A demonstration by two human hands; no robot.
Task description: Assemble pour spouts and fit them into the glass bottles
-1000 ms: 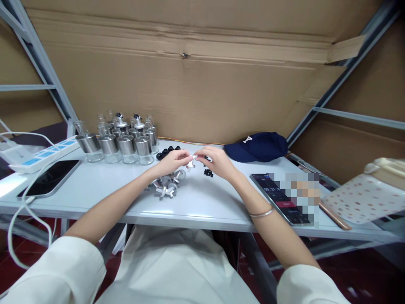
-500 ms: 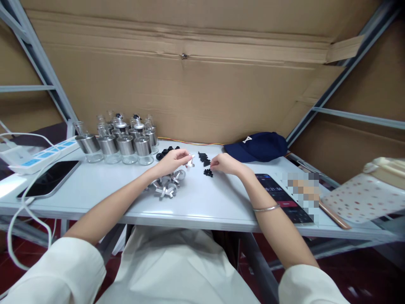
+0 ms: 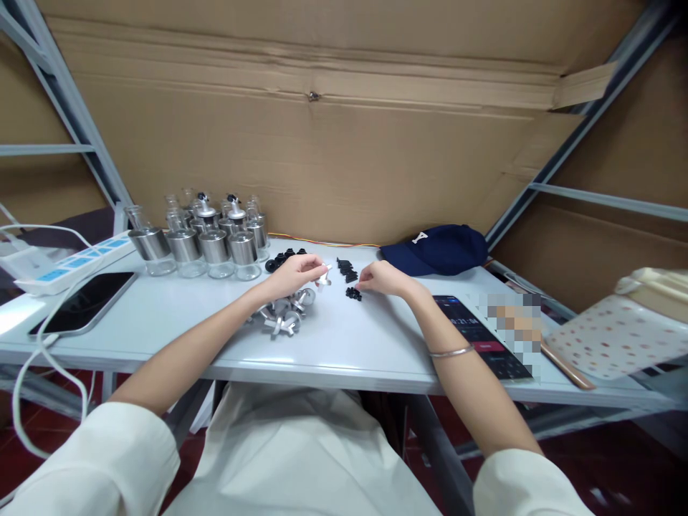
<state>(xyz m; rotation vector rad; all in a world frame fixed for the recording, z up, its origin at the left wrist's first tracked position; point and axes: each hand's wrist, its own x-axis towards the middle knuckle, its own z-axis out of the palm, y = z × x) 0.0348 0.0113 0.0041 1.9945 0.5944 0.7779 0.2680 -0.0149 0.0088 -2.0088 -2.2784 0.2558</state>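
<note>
My left hand (image 3: pixel 296 274) is closed on a silver metal pourer spout (image 3: pixel 325 276), which pokes out past its fingertips. Below that hand lies a pile of similar silver pourer spouts (image 3: pixel 284 315). Several round black stoppers (image 3: pixel 287 257) sit just behind it, partly covered. My right hand (image 3: pixel 379 276) has its fingertips pinched together at the edge of a cluster of tiny black pieces (image 3: pixel 353 293). Whatever is between those fingertips is too small to make out. A row of flat black pieces (image 3: pixel 347 269) lies just behind the cluster.
Glass bottles with steel sleeves (image 3: pixel 215 247) stand at the back left, two topped with pourers. A power strip (image 3: pixel 86 261) and a dark phone (image 3: pixel 86 304) lie left. To the right are a navy cap (image 3: pixel 438 249), a lit tablet (image 3: pixel 484 337) and a spotted pouch (image 3: pixel 618 333).
My right hand's fingertips have shifted very slightly left and down at the tiny black pieces. The left hand stays almost still with the spout.
</note>
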